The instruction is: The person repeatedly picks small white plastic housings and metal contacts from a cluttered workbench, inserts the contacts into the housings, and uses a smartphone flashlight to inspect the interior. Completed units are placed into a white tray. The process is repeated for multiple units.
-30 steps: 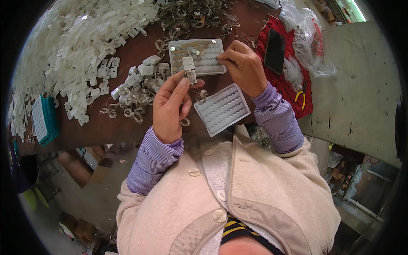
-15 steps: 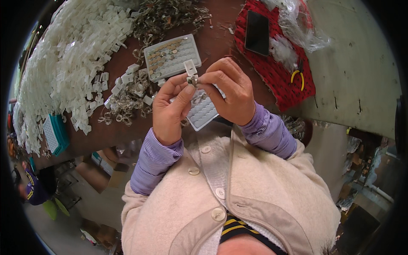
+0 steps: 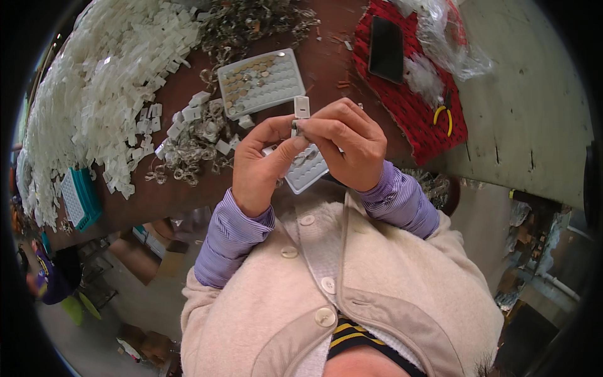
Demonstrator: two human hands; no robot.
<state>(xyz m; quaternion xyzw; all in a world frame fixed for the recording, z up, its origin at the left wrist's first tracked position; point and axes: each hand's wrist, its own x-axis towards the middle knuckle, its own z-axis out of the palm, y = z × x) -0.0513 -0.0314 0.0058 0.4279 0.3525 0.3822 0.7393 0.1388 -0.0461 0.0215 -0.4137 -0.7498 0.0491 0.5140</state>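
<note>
A small white plastic case (image 3: pixel 302 107) with its lid flipped up is pinched between the thumb and forefinger of my left hand (image 3: pixel 260 163). My right hand (image 3: pixel 352 141) has its thumb and forefinger pressed together at the case's lower half. Whatever small part may be between those fingertips is hidden. Under my hands lies a white dimpled tray (image 3: pixel 308 174), partly covered, with a few small metal pieces in it. Just beyond sits another dimpled tray (image 3: pixel 276 83), its left and upper wells holding small round metal discs.
A heap of clear-white plastic cases (image 3: pixel 107 81) fills the left side. Tangled metal rings (image 3: pixel 201 135) lie near my left hand, a dark metal pile (image 3: pixel 251 25) farther back. On red cloth (image 3: pixel 402 107) rest a phone (image 3: pixel 385 50) and yellow-handled pliers (image 3: pixel 443 119). A teal rack (image 3: pixel 81 198) stands left.
Both hands have shifted slightly right with the case, which is now more upright. My right fingertips have closed in over its lower half.
</note>
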